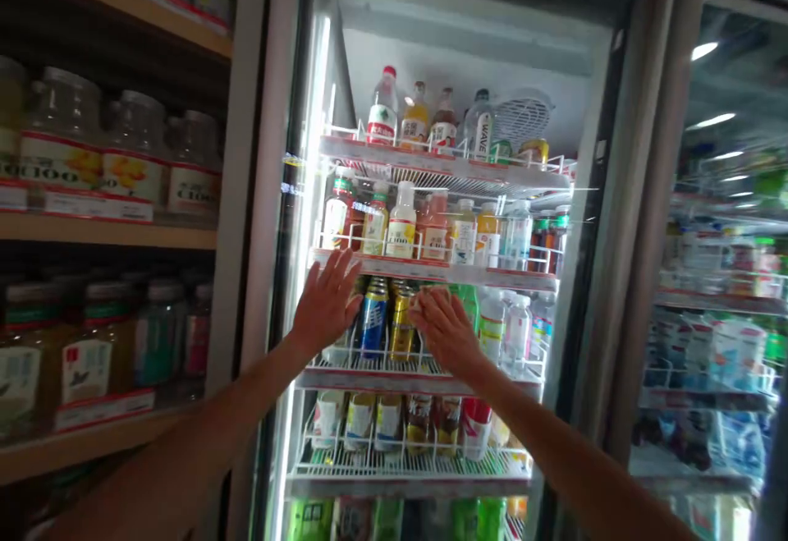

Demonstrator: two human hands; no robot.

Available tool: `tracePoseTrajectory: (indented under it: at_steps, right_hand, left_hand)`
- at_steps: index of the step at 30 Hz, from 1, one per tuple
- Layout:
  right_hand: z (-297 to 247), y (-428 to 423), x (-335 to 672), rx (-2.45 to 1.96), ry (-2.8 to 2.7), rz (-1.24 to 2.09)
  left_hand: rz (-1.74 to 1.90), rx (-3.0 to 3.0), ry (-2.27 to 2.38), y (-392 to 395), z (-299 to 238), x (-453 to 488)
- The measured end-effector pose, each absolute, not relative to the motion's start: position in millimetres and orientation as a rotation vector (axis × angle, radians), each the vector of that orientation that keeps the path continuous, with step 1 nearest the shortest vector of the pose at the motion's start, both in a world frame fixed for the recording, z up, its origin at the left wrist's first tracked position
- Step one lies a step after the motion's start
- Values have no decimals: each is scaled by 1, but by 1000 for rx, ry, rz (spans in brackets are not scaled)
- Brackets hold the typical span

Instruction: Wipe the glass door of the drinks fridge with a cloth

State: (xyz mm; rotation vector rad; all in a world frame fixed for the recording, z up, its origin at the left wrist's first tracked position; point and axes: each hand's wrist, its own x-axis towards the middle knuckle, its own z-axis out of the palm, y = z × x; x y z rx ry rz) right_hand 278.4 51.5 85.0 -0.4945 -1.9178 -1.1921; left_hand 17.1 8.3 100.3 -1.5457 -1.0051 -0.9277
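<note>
I face an open drinks fridge with white wire shelves [424,370] full of bottles and cans. My left hand [326,301] is raised with its fingers spread, in front of the left end of the third shelf and beside a blue can [373,321]. My right hand [444,329] reaches into the same shelf with its fingers curled over the top of something to the right of a gold can [401,324]. What those fingers hold is hidden by the hand.
The fridge door [640,221] stands swung out to the right, with a second glass-fronted fridge [726,295] behind it. Wooden shelves [104,233] with jars and bottles run along the left.
</note>
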Motion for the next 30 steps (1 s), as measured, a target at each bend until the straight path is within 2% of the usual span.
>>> tracePoseTrajectory:
  at_steps: [5,11,16,19,23,28,30]
  right_hand:
    - [106,52,260,-694,-1674,-946]
    - [56,42,243,-481,-2069,-921]
    - [79,43,230,-627,-1832,-793]
    - [60,36,217,-626,-1951,-722]
    - [28,25,207,-483,-2317,-701]
    - [57,33,191,-585,-2038,-721]
    - [49,32,181,-551,-2036,-754]
  left_hand:
    - [-881,-1668,-1104,-1,90,8]
    - [-812,-1781,-1207,-12,75,-4]
    - [-786,-1824,-1239,-13,68,-10]
    - [-766,-1819,-1259,-14,64,-12]
    - [-706,-1883,-1252,-21,54,-22]
    - [-692,-1897,-1283,-26,39,-32]
    - [-694,-1882,-1307,-29,31,-35]
